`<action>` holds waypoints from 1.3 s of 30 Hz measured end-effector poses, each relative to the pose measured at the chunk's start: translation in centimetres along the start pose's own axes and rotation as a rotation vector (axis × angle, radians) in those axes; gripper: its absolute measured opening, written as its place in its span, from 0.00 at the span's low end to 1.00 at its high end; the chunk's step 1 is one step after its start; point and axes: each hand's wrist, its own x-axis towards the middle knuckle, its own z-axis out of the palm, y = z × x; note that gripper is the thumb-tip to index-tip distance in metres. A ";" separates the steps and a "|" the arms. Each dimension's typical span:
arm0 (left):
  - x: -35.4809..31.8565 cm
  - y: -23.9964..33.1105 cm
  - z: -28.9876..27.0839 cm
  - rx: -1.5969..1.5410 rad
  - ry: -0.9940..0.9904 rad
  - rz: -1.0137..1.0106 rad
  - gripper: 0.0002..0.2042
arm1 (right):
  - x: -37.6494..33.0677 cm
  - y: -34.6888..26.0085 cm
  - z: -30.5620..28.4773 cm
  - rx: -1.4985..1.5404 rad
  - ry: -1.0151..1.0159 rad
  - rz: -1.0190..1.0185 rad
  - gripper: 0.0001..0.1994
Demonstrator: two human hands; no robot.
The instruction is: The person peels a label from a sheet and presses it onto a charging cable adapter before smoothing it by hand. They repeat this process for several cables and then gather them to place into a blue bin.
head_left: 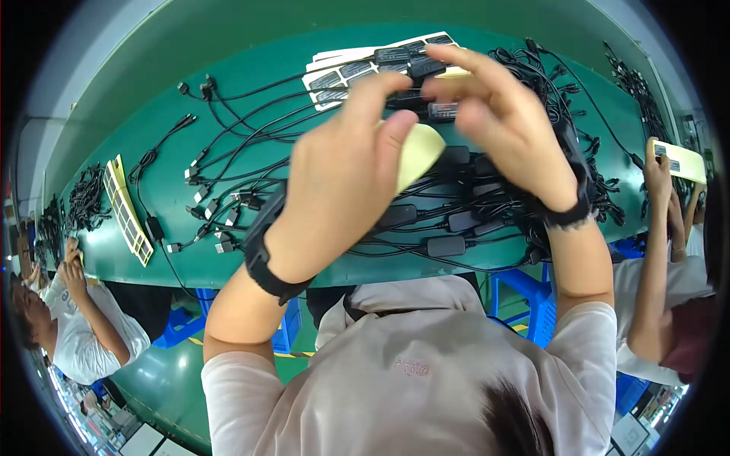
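My left hand is curled round a pale yellow label backing sheet, which sticks out past the thumb. To its right, my right hand hovers with fingers apart and slightly blurred; I see nothing held in it. Beneath its fingertips lies a black cable's box-shaped module bearing a dark label. More black modules lie just beyond, between the two hands, over white sheets of dark labels. Below the hands several cables with black modules lie side by side, their plugs pointing left.
The green table carries a label strip at left and bundled black cables beyond it. More cables lie at far right. Co-workers sit on both sides; the right one's hand holds a label sheet. Blue stools stand below.
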 end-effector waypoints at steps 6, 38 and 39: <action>-0.8 1.4 -1.4 -0.329 -0.358 -0.346 0.12 | -3.1 -1.6 0.0 0.376 -0.114 0.381 0.23; -2.9 0.8 0.2 -0.232 -0.111 -0.044 0.05 | -5.5 -0.6 2.5 -0.411 0.159 -0.232 0.15; -3.1 0.9 0.3 -0.228 -0.109 -0.024 0.05 | -5.5 -0.6 2.6 -0.487 0.188 -0.331 0.14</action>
